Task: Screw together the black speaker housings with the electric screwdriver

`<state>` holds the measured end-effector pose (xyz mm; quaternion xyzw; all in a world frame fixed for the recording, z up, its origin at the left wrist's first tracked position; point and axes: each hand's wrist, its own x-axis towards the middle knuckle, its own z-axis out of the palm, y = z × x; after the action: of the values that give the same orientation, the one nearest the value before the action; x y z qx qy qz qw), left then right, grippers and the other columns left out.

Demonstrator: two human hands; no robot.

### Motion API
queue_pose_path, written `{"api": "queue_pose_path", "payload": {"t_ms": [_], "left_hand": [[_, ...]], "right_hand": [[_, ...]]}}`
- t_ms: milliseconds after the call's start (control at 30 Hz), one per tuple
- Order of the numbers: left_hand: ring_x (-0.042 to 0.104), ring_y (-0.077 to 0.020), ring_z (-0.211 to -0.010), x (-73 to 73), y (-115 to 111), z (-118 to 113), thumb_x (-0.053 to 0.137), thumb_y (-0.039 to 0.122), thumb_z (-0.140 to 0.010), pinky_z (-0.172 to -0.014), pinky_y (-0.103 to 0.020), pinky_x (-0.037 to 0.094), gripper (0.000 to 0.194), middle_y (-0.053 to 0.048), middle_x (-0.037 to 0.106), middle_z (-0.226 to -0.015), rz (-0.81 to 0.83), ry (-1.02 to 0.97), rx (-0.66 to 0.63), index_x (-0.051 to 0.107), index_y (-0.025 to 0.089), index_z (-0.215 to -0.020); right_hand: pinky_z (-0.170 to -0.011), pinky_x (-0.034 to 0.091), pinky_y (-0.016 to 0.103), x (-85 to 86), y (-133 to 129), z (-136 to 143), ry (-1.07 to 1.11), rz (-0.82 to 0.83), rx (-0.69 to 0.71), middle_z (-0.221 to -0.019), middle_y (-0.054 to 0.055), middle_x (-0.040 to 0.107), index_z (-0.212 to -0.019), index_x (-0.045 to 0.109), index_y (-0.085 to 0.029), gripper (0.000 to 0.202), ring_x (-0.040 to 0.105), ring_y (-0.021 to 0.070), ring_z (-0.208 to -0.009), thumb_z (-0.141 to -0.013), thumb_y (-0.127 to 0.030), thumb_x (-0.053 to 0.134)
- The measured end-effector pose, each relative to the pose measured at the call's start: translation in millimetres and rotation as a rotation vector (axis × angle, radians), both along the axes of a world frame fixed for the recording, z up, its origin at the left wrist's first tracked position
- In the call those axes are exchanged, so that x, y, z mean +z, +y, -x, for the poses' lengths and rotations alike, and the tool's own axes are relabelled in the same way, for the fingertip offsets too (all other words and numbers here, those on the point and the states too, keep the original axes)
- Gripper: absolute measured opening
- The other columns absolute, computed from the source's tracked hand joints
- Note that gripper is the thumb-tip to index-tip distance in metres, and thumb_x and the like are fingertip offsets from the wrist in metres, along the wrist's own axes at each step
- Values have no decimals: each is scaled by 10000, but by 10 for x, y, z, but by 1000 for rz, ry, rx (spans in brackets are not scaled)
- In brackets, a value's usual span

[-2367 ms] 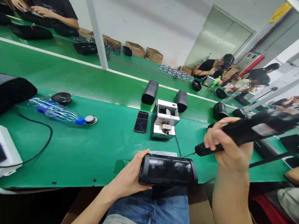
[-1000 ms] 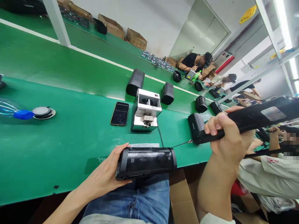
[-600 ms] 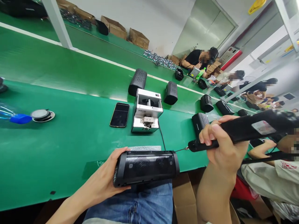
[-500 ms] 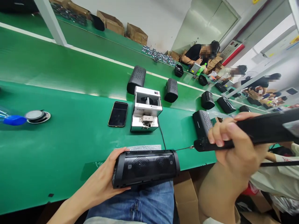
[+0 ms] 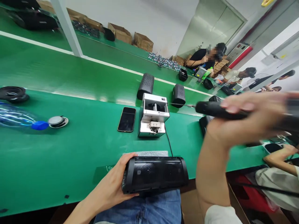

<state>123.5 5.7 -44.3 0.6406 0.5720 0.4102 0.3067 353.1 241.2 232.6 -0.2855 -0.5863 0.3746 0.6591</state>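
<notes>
My left hand (image 5: pixel 114 179) grips the left end of a black speaker (image 5: pixel 161 174), which lies on its side at the table's front edge, above my lap. Its dark glossy panel with perforated patches faces me. Raised on the right, my right hand (image 5: pixel 247 119) is wrapped round a black electric screwdriver (image 5: pixel 209 108). The thin bit points left, well above the speaker and apart from it. Motion blurs that hand and the tool's rear. Beyond the speaker stands a white screw feeder (image 5: pixel 154 116). Bubble wrap (image 5: pixel 153 153) shows behind the speaker.
A phone (image 5: pixel 126 119) lies left of the feeder. Farther left are a plastic bottle (image 5: pixel 18 116) with a blue cap and a round speaker driver (image 5: pixel 57 121). Black speaker housings (image 5: pixel 146 84) stand behind the feeder. Several people work along the bench at the right.
My right hand has lifted the screwdriver and turned it to a flatter angle. My left hand still holds the speaker. The view has shifted left, bringing more of the bottle into sight.
</notes>
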Motion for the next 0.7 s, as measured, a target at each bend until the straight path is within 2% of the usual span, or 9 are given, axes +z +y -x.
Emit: {"api": "queue_pose_path", "payload": {"t_ms": [100, 167, 267, 333, 433, 533, 700], "left_hand": [[693, -449, -1540, 55, 3, -6, 1007, 64, -763, -1285, -631, 631, 1306, -153, 576, -1738, 10, 3, -3, 269, 425, -1778], [678, -459, -1556, 69, 8, -16, 1023, 39, -729, -1294, -648, 621, 1350, -153, 574, -1740, -2, -6, -4, 263, 433, -1773], [669, -455, -1560, 83, 27, -28, 1046, 45, -711, -1292, -643, 623, 1377, -140, 574, -1732, -9, -28, -20, 263, 453, -1767], [680, -443, -1540, 103, 44, -28, 1057, 64, -719, -1284, -629, 632, 1373, -130, 578, -1711, -11, -47, -32, 259, 464, -1762], [686, -431, -1520, 133, 63, -22, 1055, 66, -737, -1280, -623, 631, 1365, -125, 578, -1680, -1, -71, -54, 244, 471, -1757], [663, -452, -1539, 133, 62, -18, 1049, 72, -753, -1280, -653, 622, 1361, -141, 558, -1684, 1, -61, -65, 221, 466, -1760], [652, -453, -1552, 114, 60, -28, 1039, 56, -754, -1285, -657, 618, 1355, -144, 551, -1692, 2, -62, -57, 222, 456, -1758]], "right_hand": [[-428, 423, 346, 55, 24, 172, 60, -32, -17, -708, -40, 484, -1026, 693, -390, 328, 588, 213, -524, -841, -548, 913], [-437, 423, 339, 73, -32, 271, 85, -78, -38, -703, -52, 490, -1028, 698, -386, 295, 594, 208, -524, -843, -450, 919], [-438, 387, 303, 33, -128, 427, 189, -201, -85, -650, -90, 434, -993, 719, -347, 265, 476, 144, -470, -808, -246, 879], [-426, 374, 283, -48, -167, 538, 212, -235, -44, -611, -111, 426, -969, 720, -315, 272, 404, 118, -444, -785, -153, 836], [-424, 425, 284, -231, -167, 703, 109, -206, 96, -581, -119, 513, -960, 675, -289, 233, 457, 124, -419, -858, -155, 836], [-443, 471, 280, -398, -110, 848, 37, -179, 144, -568, -118, 556, -933, 636, -274, 223, 526, 127, -414, -918, -198, 845], [-440, 469, 273, -453, -25, 968, -5, -73, 138, -553, -131, 539, -927, 631, -266, 244, 497, 109, -409, -843, -263, 860]]}}
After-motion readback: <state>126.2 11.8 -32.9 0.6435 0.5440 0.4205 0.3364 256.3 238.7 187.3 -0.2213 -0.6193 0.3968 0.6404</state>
